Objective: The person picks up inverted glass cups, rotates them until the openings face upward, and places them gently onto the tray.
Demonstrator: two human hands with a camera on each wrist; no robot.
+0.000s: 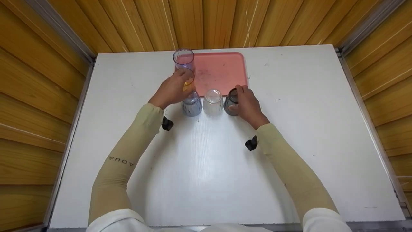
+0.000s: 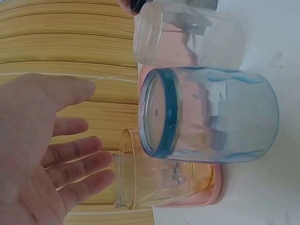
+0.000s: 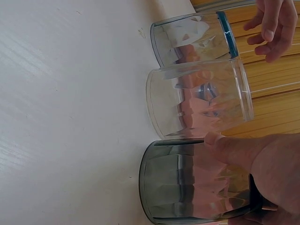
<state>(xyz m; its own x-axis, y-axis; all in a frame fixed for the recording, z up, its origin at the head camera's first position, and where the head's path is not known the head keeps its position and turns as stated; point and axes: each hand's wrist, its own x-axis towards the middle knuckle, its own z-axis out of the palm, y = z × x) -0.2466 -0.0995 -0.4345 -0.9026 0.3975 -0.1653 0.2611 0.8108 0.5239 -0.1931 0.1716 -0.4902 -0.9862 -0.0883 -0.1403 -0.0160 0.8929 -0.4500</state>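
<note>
Three drinking glasses stand upside down in a row: a blue one [image 2: 220, 117], a clear one [image 1: 213, 104] and a dark grey one [image 3: 173, 183]. My right hand [image 1: 249, 104] grips the grey glass near its raised base, the thumb along the side facing the clear glass. Above the blue glass hovers my left hand [image 1: 172, 90], its fingers spread and relaxed around nothing. Just behind it, an amber glass [image 2: 154, 183] stands upright at the left side of the pink tray [image 1: 222, 71]. Farther back is an upright purple glass [image 1: 184, 59], also at that side.
The tray lies at the far edge of a white table [image 1: 206, 180], right behind the row of glasses. Wood-panelled walls [image 1: 219, 24] enclose the table at the back and both sides.
</note>
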